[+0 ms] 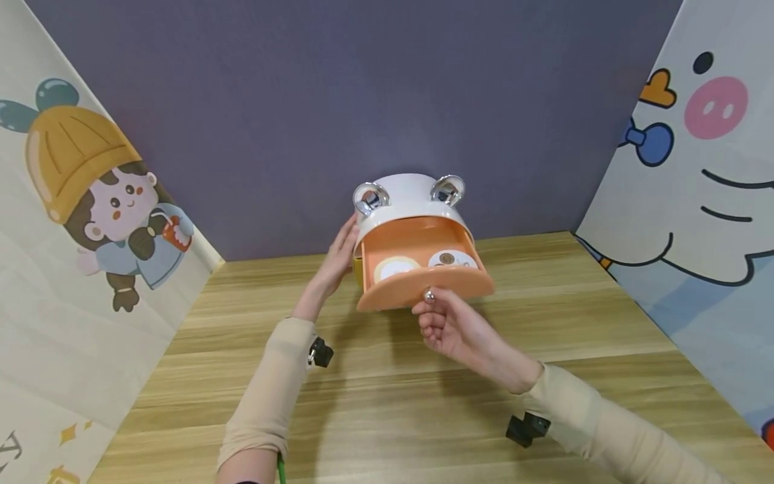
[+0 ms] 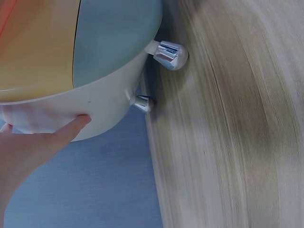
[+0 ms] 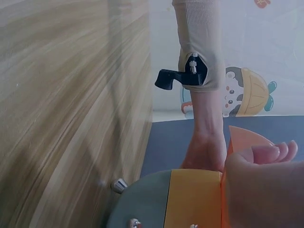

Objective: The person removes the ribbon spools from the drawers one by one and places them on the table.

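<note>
A small white storage cabinet (image 1: 406, 191) with two round silver eye-like pieces on top stands against the back wall. Its orange drawer (image 1: 387, 294) is pulled out, and two round white pieces show inside. My right hand (image 1: 450, 329) pinches the drawer's silver knob (image 1: 429, 296) with thumb and forefinger, the other fingers curled. On the cabinet's left side rests my left hand (image 1: 338, 259), fingers extended along the white wall. Below the orange drawer come a yellow drawer (image 2: 42, 52) and a grey-green one (image 2: 114, 38) in the left wrist view. Silver legs (image 2: 171, 54) support the cabinet.
The cabinet stands at the far side of a wood-grain table (image 1: 375, 417). A dark grey-blue wall (image 1: 363, 87) rises behind it. Cartoon-printed panels flank the table at left (image 1: 36, 282) and right (image 1: 713, 323). Each sleeved wrist wears a small black camera mount.
</note>
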